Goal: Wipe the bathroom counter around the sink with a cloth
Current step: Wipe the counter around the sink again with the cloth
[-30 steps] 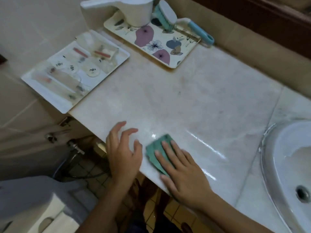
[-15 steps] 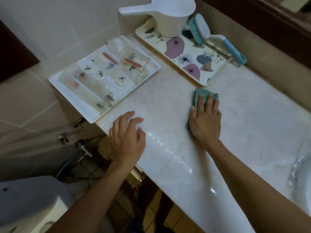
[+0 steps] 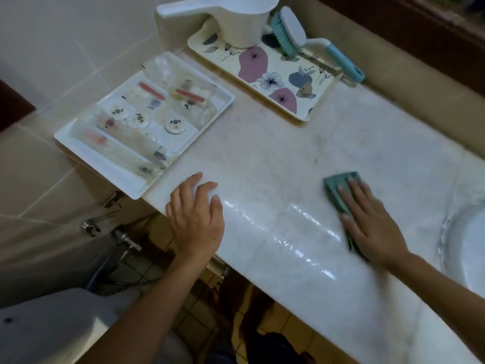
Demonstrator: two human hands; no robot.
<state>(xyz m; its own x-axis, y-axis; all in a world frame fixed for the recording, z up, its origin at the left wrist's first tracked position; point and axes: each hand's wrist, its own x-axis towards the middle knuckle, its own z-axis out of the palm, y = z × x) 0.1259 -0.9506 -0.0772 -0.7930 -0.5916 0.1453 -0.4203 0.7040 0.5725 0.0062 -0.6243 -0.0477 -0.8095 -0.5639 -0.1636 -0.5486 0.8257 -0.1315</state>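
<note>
Marble-look counter (image 3: 301, 153) carries wet, shiny streaks along its near edge, between the two hands; the far part looks dull and probably unwiped, with a small dark speck in the middle. Teal cloth (image 3: 338, 189), folded into a pad, lies flat on the counter at the right, near the sink (image 3: 469, 245) but apart from its rim. Right hand (image 3: 372, 222) lies palm-down on the cloth with fingers straight and spread, pressing rather than gripping; this flat hold most likely keeps the whole pad in contact with the surface so that it slides without bunching. Left hand (image 3: 195, 214) rests on the near left corner of the counter, fingers loosely curled and holding nothing, apparently as a brace for the body while the other arm reaches. White tray (image 3: 78, 145) of wrapped toiletries hangs over the left end of the counter, and the flowered tray (image 3: 301, 106) at the far side holds a white scoop (image 3: 236, 19) and a scrub brush (image 3: 291, 30); both trays cover surface that the cloth cannot reach unless they are lifted. Wiping appears partly done, with the far strip and the sink surround remaining.
</note>
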